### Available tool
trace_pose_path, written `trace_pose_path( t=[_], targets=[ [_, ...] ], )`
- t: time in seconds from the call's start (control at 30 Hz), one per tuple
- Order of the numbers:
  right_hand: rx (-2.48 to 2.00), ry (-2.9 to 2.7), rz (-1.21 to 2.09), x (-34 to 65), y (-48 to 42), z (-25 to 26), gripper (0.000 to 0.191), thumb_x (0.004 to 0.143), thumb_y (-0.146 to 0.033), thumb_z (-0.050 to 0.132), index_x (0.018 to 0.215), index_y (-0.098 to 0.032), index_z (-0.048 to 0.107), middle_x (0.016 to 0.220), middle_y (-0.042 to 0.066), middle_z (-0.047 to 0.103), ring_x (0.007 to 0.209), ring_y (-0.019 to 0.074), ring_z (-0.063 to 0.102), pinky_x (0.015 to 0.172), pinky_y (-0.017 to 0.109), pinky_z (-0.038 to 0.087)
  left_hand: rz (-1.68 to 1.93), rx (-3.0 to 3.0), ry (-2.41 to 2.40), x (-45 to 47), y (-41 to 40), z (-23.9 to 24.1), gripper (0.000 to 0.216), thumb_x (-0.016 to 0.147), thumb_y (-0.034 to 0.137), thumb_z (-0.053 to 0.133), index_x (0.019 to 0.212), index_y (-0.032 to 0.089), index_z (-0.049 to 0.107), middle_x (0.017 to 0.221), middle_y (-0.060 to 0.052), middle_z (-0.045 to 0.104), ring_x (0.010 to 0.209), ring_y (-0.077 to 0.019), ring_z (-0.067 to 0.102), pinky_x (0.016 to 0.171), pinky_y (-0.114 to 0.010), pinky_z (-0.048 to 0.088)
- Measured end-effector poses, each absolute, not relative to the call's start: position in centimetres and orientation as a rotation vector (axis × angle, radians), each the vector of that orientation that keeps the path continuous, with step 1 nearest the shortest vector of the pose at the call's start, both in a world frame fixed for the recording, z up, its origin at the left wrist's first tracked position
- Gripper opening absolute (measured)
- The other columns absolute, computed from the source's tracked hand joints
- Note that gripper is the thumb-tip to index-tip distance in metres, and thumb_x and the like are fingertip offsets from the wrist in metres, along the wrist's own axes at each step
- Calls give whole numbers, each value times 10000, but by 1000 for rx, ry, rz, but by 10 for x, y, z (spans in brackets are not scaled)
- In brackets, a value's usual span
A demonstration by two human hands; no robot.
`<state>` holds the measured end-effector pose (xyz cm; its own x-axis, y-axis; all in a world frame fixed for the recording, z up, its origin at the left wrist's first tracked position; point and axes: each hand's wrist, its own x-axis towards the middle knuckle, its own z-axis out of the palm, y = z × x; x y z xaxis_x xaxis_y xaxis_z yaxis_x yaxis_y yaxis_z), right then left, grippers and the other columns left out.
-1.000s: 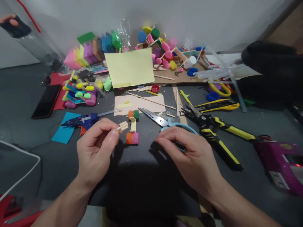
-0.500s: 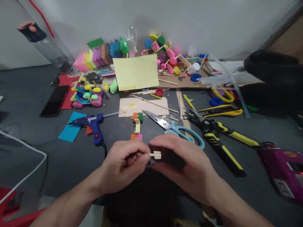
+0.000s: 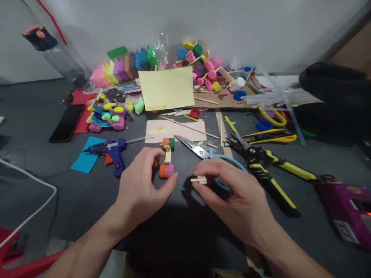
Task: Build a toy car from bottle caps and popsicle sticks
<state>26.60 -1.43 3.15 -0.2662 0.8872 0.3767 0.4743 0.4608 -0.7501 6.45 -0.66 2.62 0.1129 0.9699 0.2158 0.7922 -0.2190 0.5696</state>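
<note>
Between the thumb and fingers of my right hand (image 3: 228, 189) are a few short wooden sticks (image 3: 199, 180), pinched together above the dark table. My left hand (image 3: 143, 179) has its thumb and fingers apart around a small craft piece (image 3: 168, 155). That piece has a pale yellow strip with orange-and-green caps at its far end and orange-and-pink caps at its near end. Whether my left fingertips touch it I cannot tell. Scissors (image 3: 199, 150) with light blue handles lie beyond my right hand, which partly hides the handles.
A blue glue gun (image 3: 111, 150) lies on the left near a phone (image 3: 67, 122). Pliers (image 3: 261, 162) with yellow-and-black handles and a yellow cutter (image 3: 269, 136) lie right. At the back are a yellow paper sheet (image 3: 166, 88), a colourful toy car (image 3: 106, 116) and a purple device (image 3: 344, 212).
The sticks have passed from my left hand to my right hand, which moved slightly right. My left hand has moved left and opened around the craft piece.
</note>
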Motion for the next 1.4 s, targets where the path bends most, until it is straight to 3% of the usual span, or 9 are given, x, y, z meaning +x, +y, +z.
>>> trace_pose_path(
  t=[0.1,0.33,0.47,0.63,0.77,0.83,0.93,1.13,1.4],
  targets=[
    [-1241,-1854,589,266,-15,35,135,860,-93,633,893,-223,617,823,-19,675,662,100,605,624,225,480,616,2183,1845,67,-5,19,477,794,411,705,1169,199,499,1064,-73,645,954,-251,663,765,-346,525],
    [-1278,-1806,564,266,-14,36,129,862,-103,622,892,-229,624,836,-10,693,644,108,607,612,240,490,333,2145,1895,67,-2,16,608,838,513,648,1285,180,407,1054,-114,706,962,-331,711,698,-388,521],
    [-1325,-1786,561,268,-13,37,119,863,-112,630,889,-228,633,811,-14,685,640,113,599,617,245,493,369,2017,1818,70,-4,20,621,826,491,675,1300,212,385,887,-23,692,754,-243,703,610,-319,467],
    [-1392,-1699,609,271,-11,40,79,882,-151,643,910,-224,652,841,-6,694,680,123,615,642,241,504,524,1736,1537,71,-9,24,367,907,290,577,1239,233,433,741,51,650,591,-127,587,576,-252,448],
    [-1421,-1657,615,273,-10,37,59,881,-175,661,908,-227,659,854,1,701,697,145,625,658,270,510,824,1878,1542,60,0,27,262,920,159,495,1176,210,511,980,-43,680,887,-174,655,761,-299,531],
    [-1416,-1669,622,273,-9,35,55,876,-178,666,898,-229,660,835,0,700,690,153,629,648,281,509,742,2116,1558,54,9,33,381,908,95,464,1273,194,507,1282,-108,618,1151,-222,592,969,-382,502],
    [-1420,-1691,641,273,-9,34,54,878,-182,660,902,-230,661,826,-4,700,690,155,641,646,280,508,497,2447,1461,47,27,42,514,874,13,420,1364,156,480,1381,-131,576,1310,-258,472,1105,-441,417],
    [-1410,-1708,666,271,-9,36,55,874,-175,659,894,-226,659,817,-19,700,671,127,635,640,246,503,-17,2691,1164,47,70,47,668,806,-46,404,1425,201,454,1469,-118,537,1400,-306,389,1035,-490,433],
    [-1425,-1699,665,272,-8,36,8,876,-211,669,874,-219,668,778,-25,695,627,116,621,594,234,478,-82,2842,1120,44,77,45,311,925,187,553,1234,175,588,1227,-124,642,1192,-316,511,908,-429,399]
  ],
)
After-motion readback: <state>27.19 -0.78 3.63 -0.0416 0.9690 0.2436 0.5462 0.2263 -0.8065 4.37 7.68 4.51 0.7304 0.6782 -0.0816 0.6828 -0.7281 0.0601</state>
